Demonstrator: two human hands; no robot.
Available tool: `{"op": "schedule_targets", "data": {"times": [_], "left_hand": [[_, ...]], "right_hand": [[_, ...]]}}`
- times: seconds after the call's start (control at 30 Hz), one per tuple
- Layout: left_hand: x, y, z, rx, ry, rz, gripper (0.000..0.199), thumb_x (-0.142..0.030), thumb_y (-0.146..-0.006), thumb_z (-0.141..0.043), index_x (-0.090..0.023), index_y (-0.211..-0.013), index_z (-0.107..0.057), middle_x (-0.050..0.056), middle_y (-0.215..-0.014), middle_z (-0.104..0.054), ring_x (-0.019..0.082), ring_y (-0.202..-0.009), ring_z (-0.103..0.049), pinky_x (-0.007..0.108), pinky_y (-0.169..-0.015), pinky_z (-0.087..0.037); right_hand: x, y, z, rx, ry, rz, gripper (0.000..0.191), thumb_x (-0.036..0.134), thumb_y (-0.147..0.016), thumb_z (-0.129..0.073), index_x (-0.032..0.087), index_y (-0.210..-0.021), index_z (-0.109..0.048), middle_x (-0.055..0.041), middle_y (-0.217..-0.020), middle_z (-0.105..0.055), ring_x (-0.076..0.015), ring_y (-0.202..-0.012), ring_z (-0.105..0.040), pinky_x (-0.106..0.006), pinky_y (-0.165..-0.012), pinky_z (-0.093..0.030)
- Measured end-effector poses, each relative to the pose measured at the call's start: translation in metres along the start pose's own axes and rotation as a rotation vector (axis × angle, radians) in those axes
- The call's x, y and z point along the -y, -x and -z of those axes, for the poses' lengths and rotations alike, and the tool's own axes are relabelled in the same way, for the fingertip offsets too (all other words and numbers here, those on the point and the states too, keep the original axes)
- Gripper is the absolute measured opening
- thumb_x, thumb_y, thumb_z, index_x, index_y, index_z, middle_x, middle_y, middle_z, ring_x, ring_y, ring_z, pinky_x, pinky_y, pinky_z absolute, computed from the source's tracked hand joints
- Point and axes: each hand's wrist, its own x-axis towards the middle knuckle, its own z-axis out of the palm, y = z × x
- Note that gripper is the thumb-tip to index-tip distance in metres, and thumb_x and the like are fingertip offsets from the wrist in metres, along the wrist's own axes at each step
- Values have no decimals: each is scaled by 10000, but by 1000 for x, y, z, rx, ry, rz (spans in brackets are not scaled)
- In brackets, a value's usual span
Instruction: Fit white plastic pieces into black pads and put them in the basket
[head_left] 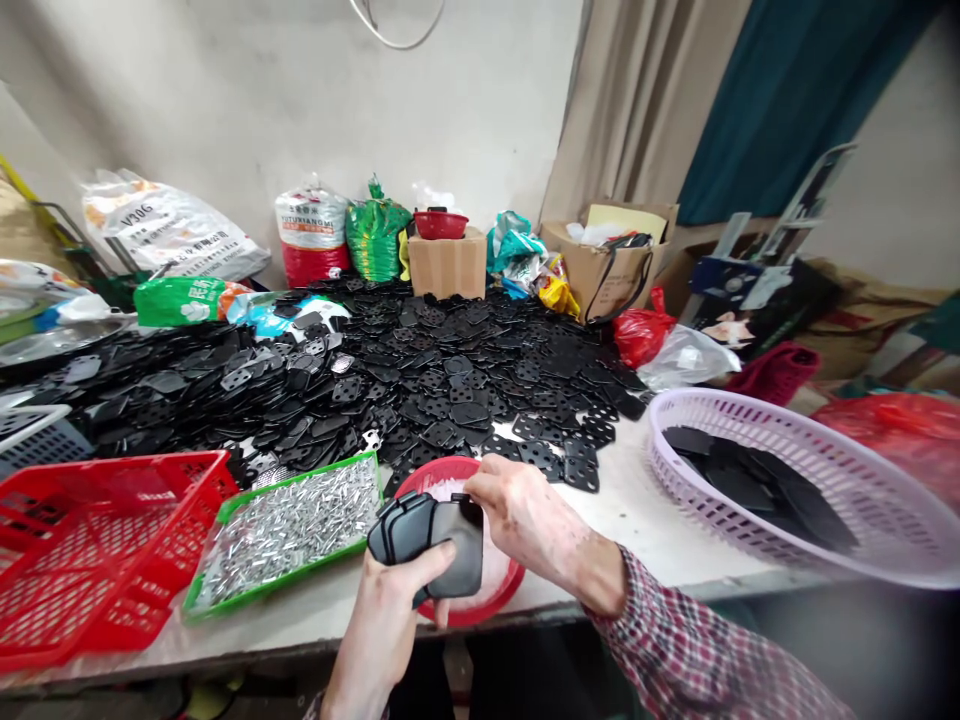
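Table (645, 520) w/ black perf. plates (442, 380) piled, red basket (105, 540), green tray (204, 555) of pins (285, 530), lilac basket (720, 412).

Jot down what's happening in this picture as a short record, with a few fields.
Left hand: holds a dark rounded plastic piece
Right hand: fingers curled over that piece's top edge
Nearby: round red plastic dish, green tray of silver metal pins
Rest: heap of black perforated plastic plates, lilac oval plastic basket
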Motion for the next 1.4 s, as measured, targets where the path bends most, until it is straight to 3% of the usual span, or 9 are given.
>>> {"op": "schedule_targets", "data": {"times": [0.1,0.3,0.43,0.53,0.8,0.97,1.1,1.23,1.4], "left_hand": [[5,0,4,19,4,32,260,-289,-571,-818,-137,-756,-719,67,-769,-677,157,-545,-581,230,-372,-435],[22,-3,22,88,-228,-118,334,-131,-541,-784,-155,-874,-782,103,-973,-665,155,-628,-585,228,-420,-459],[22,-4,25,2,-331,-171,420,-64,-544,-718,-200,-935,-790,127,-1205,-585,260,-933,-620,248,-546,-539],[22,-5,26,-48,-407,-223,459,-21,-516,-694,-212,-921,-796,125,-1254,-562,313,-1103,-565,265,-649,-565],[22,-4,19,28,-217,-131,291,-167,-585,-774,-153,-876,-782,106,-957,-654,164,-635,-582,226,-407,-445],[6,1,9,4,-224,-141,249,-123,-551,-759,-150,-797,-787,82,-903,-662,148,-622,-573,210,-416,-447],[-5,5,3,-19,-136,-49,203,-118,-519,-758,-160,-716,-780,86,-892,-691,178,-644,-599,215,-405,-457],[5,2,11,-10,-260,-123,269,-103,-525,-734,-175,-776,-795,106,-1008,-678,225,-777,-640,253,-509,-529],[8,2,15,-10,-359,-144,318,-114,-498,-755,-183,-806,-797,109,-1049,-678,217,-725,-638,266,-484,-520]], "right_hand": [[-3,1,0,-80,-100,23,280,31,-887,-476,150,-795,-713,-39,-767,-604,-125,-683,-535,-235,-609,-390],[-10,2,6,-153,-343,63,203,134,-912,-571,200,-873,-759,-21,-832,-660,-117,-750,-601,-217,-673,-444],[-8,3,11,-185,-411,46,181,141,-903,-590,193,-877,-761,-18,-814,-691,-111,-706,-618,-208,-655,-459],[-8,3,13,-188,-402,52,195,139,-906,-578,185,-860,-762,-27,-842,-709,-115,-722,-634,-209,-660,-466],[-9,3,9,-156,-395,33,178,115,-876,-598,189,-866,-759,-18,-818,-728,-115,-704,-638,-204,-673,-478],[-9,2,9,-171,-393,29,168,119,-865,-608,187,-836,-759,-19,-795,-731,-117,-679,-641,-205,-654,-475],[-9,2,7,-164,-335,3,205,104,-879,-571,182,-805,-746,-8,-755,-714,-106,-639,-614,-203,-637,-459],[-8,1,6,-159,-323,-11,203,90,-876,-566,181,-808,-734,-11,-797,-719,-108,-668,-620,-202,-632,-449],[-7,1,3,-167,-290,-42,200,78,-871,-558,172,-792,-717,-22,-781,-710,-121,-691,-622,-214,-641,-445]]}}
